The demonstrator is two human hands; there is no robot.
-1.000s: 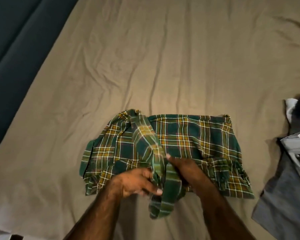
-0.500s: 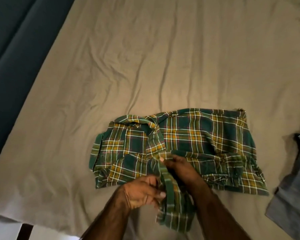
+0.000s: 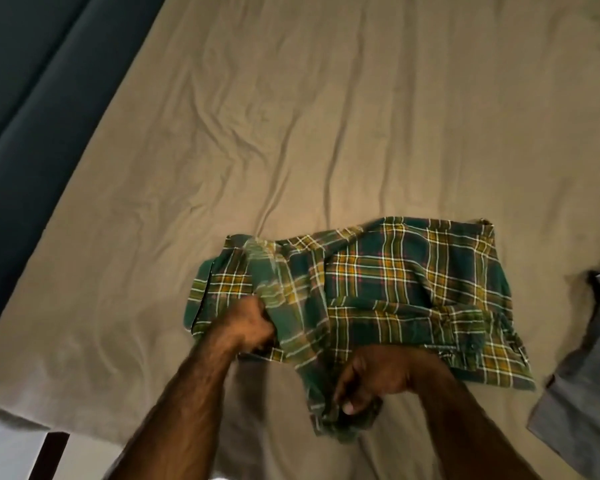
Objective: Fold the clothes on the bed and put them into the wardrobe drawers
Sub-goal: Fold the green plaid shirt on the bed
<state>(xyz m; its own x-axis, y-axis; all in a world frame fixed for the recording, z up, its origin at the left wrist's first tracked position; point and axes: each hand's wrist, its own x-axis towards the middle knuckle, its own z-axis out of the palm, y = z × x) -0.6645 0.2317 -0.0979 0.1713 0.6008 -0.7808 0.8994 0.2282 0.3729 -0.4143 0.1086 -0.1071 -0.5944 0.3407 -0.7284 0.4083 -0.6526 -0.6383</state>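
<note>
while the green and yellow plaid flannel shirt (image 3: 388, 289) lies on the wrinkled tan bedsheet (image 3: 291, 116), left hand (image 3: 253, 322) and right hand (image 3: 371, 379) each clutch its cloth.

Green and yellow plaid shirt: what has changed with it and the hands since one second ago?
The hands separated: the left hand moved left, gripping a fold of the green and yellow plaid shirt, and the right hand pulled the hanging sleeve end toward the person. The shirt remains on the tan bed sheet, grey clothes beside it.

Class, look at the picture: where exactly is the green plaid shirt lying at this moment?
The green plaid shirt lies on the tan bed sheet, lower centre-right, gripped by both hands, left of the grey garment.
</note>
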